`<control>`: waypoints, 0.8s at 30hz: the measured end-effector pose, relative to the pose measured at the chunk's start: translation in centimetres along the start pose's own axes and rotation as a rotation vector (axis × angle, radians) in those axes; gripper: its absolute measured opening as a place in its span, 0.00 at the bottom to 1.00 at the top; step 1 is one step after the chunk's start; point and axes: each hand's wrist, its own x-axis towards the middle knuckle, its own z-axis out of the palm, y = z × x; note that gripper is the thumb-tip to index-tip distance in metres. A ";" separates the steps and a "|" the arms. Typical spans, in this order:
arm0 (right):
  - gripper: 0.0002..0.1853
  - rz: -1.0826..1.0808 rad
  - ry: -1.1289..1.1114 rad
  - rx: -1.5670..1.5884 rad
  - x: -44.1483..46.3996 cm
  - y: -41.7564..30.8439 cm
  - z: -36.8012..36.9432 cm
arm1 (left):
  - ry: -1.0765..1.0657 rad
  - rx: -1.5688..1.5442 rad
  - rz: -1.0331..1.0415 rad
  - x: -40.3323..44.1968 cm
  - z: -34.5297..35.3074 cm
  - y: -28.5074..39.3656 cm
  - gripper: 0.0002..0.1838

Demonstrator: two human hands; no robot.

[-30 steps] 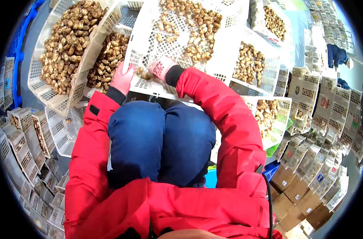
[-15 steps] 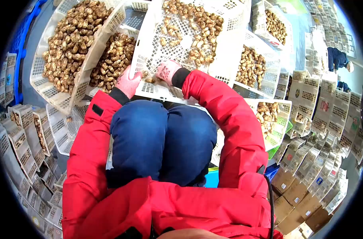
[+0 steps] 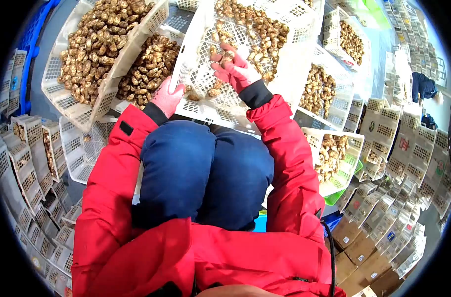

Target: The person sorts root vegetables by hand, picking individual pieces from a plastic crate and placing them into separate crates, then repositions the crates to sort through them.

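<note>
Both of my hands wear pink gloves. My left hand (image 3: 168, 97) is at the near left corner of a white perforated crate (image 3: 198, 106), its fingers wrapped over the rim. Inside that crate, my right hand (image 3: 237, 68) is turned palm up, with a brown-and-white lumpy piece (image 3: 227, 58) between its fingers. Brown lumpy pieces (image 3: 270, 42) lie along the crate's far and right sides, and a few rest on its floor near my hands.
Fuller crates of brown pieces stand at the left (image 3: 104, 91) and right (image 3: 341, 101). Another crate (image 3: 351, 171) sits by my right knee. Crate stacks (image 3: 25, 163) line both sides. Cardboard boxes (image 3: 361, 247) are lower right; a person (image 3: 423, 86) is far right.
My right hand has moved up from the crate's near edge and turned palm up, now with a piece in its fingers. My left hand stays at the corner. The view has shifted slightly.
</note>
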 end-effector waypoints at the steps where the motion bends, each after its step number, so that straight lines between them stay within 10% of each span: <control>1: 0.30 0.017 0.020 -0.012 0.0 0.1 0.0 | 0.000 -0.019 -0.011 -0.1 0.1 0.3 0.13; 15: 0.24 0.125 0.316 0.078 1.6 4.5 -6.9 | 0.035 0.059 0.005 0.2 -0.2 -0.9 0.11; 20: 0.28 -0.194 -0.032 -0.213 4.8 -3.7 8.8 | -0.005 -0.029 -0.023 -0.3 -0.2 -0.2 0.13; 24: 0.21 -0.368 0.427 -0.849 9.6 -5.0 -1.5 | -0.001 -0.013 -0.070 0.2 -0.3 -0.8 0.14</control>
